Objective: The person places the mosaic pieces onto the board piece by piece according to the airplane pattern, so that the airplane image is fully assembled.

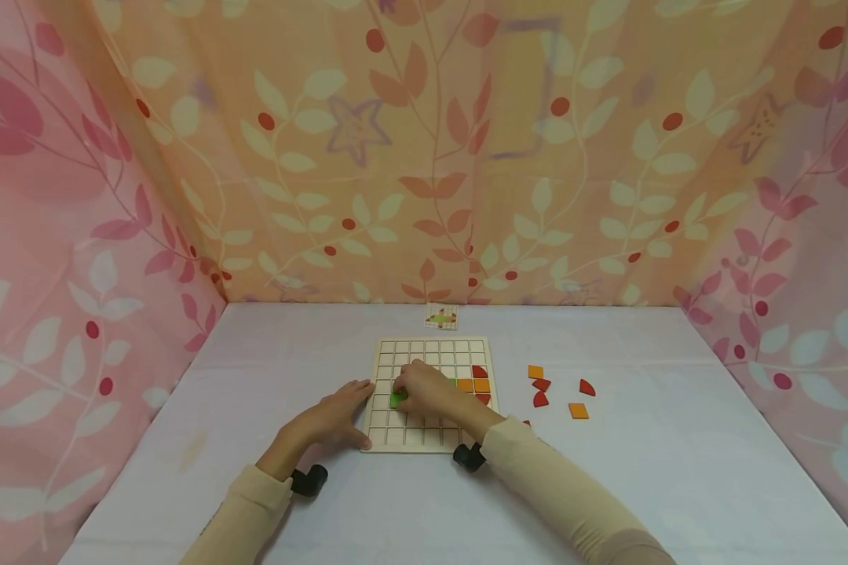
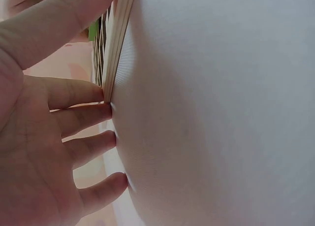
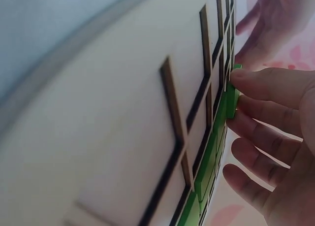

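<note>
A square wooden grid board (image 1: 379,424) lies on the table in the head view. Along its left side rests my left hand (image 1: 328,414), thumb near the front corner and fingers spread; in the left wrist view the fingertips (image 2: 106,108) meet the board edge and tabletop. My right hand (image 1: 427,390) reaches over the board and pinches a green tile (image 3: 231,100) between thumb and fingers, right at the grid. More green tiles (image 3: 209,159) sit in the cells nearby. Orange squares (image 1: 465,385) and red quarter-round tiles (image 1: 479,371) lie at the board's right, partly hidden by my right arm.
Right of the board lie loose orange squares (image 1: 579,410) and several red pieces (image 1: 587,387). A small patterned card (image 1: 441,316) is behind the board, near the back edge. Floral curtains (image 1: 438,157) hang on three sides of the white table (image 1: 650,486).
</note>
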Demonstrator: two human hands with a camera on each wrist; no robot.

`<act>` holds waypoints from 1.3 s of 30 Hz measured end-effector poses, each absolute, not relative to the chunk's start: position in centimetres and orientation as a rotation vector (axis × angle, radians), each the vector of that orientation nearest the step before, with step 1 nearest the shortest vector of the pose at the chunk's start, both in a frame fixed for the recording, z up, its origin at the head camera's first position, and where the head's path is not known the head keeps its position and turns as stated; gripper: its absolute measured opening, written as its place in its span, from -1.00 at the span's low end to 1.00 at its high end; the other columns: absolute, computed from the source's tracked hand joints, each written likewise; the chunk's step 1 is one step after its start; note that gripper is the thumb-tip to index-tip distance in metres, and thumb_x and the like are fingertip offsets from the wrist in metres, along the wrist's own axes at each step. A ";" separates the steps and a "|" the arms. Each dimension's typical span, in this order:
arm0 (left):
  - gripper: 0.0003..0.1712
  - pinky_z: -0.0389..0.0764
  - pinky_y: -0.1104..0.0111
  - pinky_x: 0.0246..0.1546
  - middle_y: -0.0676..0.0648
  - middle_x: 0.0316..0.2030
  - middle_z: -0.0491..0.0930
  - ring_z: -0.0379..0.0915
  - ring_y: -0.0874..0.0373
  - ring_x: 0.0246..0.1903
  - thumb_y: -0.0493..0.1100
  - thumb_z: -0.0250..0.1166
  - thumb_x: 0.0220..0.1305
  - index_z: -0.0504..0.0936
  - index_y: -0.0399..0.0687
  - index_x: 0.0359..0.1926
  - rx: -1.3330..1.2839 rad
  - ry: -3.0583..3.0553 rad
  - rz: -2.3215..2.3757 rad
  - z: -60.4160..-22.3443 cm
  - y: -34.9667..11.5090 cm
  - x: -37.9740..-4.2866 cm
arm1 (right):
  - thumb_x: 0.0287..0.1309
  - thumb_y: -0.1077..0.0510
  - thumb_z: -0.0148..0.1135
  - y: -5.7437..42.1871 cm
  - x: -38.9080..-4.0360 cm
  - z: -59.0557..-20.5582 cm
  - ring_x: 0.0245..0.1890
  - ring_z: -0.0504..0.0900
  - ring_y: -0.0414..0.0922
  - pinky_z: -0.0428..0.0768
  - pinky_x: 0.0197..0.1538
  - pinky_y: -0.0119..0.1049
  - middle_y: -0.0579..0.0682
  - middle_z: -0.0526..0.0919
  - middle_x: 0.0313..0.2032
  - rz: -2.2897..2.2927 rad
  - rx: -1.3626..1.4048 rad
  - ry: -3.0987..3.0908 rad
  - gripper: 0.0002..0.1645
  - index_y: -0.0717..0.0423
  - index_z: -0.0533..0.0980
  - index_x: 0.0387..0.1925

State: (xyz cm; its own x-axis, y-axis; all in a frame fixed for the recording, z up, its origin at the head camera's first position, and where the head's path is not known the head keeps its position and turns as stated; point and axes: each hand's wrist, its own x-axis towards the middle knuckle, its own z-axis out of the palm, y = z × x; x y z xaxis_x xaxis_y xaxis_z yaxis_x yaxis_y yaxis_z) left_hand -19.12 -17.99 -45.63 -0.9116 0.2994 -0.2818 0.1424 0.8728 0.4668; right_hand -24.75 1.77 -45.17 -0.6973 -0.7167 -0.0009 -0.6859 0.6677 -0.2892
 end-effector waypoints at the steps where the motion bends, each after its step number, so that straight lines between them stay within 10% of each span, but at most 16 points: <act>1: 0.17 0.09 -0.23 0.38 -0.21 0.48 0.12 -0.09 -0.20 0.50 -0.04 0.59 -0.14 0.18 -0.20 0.46 0.329 2.695 0.633 -45.6 -18.0 -19.1 | 0.06 0.09 0.42 1.7 -24.7 -45.1 -0.28 0.43 -0.23 0.46 -0.23 -0.44 -0.11 0.63 -0.28 -0.399 -1.162 2.765 -0.72 0.04 0.72 -0.15; 39: 0.18 0.08 -0.25 0.38 -0.25 0.49 0.09 -0.11 -0.23 0.50 -0.04 0.59 -0.13 0.15 -0.25 0.46 0.381 2.684 0.637 -45.8 -18.4 -19.6 | 0.12 0.12 0.37 1.0 -24.1 -44.6 -0.20 0.51 -0.17 0.56 -0.07 -0.32 -0.09 0.64 -0.27 -0.253 -1.172 2.797 -0.83 0.04 0.72 -0.23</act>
